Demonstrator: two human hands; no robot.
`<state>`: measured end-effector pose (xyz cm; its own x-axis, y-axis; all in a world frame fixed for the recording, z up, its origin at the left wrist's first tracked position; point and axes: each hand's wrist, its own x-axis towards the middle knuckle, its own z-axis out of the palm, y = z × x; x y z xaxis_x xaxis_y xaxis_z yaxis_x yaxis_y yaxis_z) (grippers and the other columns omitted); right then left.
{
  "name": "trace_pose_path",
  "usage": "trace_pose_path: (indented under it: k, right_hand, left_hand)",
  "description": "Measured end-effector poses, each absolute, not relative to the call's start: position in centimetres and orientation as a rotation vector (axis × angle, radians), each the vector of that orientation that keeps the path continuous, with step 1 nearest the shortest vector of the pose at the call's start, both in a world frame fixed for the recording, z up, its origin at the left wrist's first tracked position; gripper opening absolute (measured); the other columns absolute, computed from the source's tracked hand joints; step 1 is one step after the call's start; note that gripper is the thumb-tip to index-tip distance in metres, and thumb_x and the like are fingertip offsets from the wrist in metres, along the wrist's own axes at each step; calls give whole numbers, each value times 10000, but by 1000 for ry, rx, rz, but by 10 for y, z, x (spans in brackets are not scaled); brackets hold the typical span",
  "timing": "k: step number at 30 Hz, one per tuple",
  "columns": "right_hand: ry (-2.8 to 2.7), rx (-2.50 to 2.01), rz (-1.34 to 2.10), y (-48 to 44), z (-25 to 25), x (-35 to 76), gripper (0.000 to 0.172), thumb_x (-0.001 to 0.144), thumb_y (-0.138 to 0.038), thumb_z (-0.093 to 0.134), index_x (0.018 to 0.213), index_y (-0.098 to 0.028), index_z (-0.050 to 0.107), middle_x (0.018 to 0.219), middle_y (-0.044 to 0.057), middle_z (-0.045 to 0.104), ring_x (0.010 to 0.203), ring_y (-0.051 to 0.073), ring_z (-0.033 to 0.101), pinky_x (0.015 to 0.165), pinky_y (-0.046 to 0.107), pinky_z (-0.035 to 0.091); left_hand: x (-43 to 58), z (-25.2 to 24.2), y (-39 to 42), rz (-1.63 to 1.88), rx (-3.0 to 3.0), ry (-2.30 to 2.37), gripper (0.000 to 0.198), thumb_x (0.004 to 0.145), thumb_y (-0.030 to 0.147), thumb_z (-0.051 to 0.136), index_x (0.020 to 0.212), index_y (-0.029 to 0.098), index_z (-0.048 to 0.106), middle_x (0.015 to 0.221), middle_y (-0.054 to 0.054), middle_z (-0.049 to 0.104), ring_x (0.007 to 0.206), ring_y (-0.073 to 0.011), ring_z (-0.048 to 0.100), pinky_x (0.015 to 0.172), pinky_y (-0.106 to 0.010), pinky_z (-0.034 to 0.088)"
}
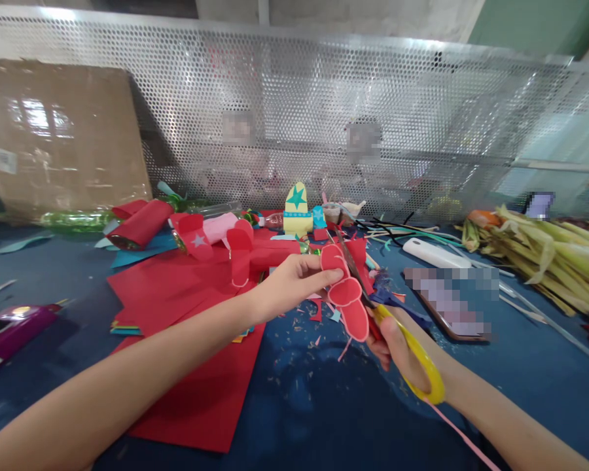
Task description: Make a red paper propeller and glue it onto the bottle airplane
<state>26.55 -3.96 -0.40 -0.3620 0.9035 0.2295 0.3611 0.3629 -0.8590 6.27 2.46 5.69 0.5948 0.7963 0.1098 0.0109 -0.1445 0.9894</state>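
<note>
Head view: left hand (294, 282) pinches red cutout (352, 306); right hand (403, 350) clenched on scissors (381, 315).

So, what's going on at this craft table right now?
A person is cutting out a lobed red paper shape. The left hand pinches the shape above the blue table, while the right hand works yellow-handled scissors, blades at its edge. Large red paper sheets and small scraps lie underneath.

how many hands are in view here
2. The left hand pinches a red lobed paper cutout at centre; the right hand, just lower right, holds yellow-handled metal scissors beside it. No other hands show.
</note>
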Motion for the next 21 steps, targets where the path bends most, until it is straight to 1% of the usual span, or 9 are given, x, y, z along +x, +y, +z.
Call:
trace_pose_path:
  k: [6,12,21]
  right_hand:
    - [-1913,-1100,926,-43,-2,264,444,918,-594,269,689,-225,361,540,-53,327,448,105,322,396,235,342]
    - [-1877,-1090,921,-42,-3,262,425,936,-554,268,682,-221,345,550,-57,317,450,95,308,399,225,301]
    - [-1852,-1090,959,-42,-5,261,472,914,-613,252,672,-219,347,538,-68,296,422,84,303,384,219,290]
  left_hand:
    - [62,58,25,792,1576,699,253,748,401,669,755,149,685,726,-22,678,663,-127,597,656,-253,463]
    - [63,57,25,796,1579,694,260,746,408,672,753,149,685,701,-13,664,633,-119,580,628,-246,456]
    - [63,55,27,780,1558,687,250,751,395,673,767,146,682,745,-21,677,682,-128,604,651,-246,456]
